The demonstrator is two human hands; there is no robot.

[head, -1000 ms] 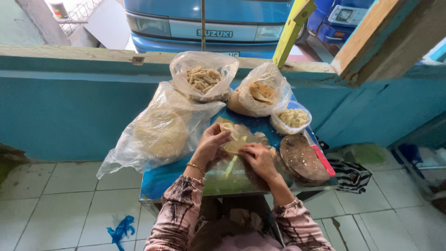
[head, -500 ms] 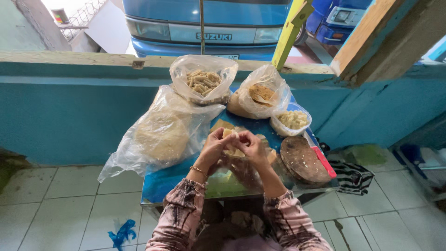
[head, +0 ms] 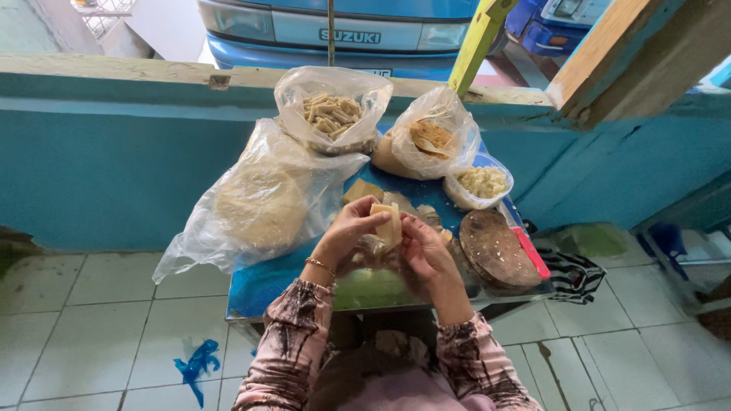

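Wrapper, pale and folded over, sits pinched between my two hands, raised just above the near middle of the tabletop. My left hand has its fingers closed narrow on the wrapper's top and left edge; my right hand cups it from the right, fingers curled against it. I judge the fold as under way and not finished: one edge looks turned over, but I cannot tell whether filling is inside or whether the seam is sealed.

As for what is done, the bag of sticks at the far edge may hold finished rolled pieces, though that is my guess. What is left looks plentiful: a large bag of flat sheets lies to the left, a bag with brown filling and a small bag of pale crumbs stand at the far right. A round wooden board lies beside my right hand, with a few loose pale pieces just beyond the wrapper.

Under my hands is something green in clear plastic; glare and my wrists hide what it is. The tabletop's near edge is cut off by my sleeves.
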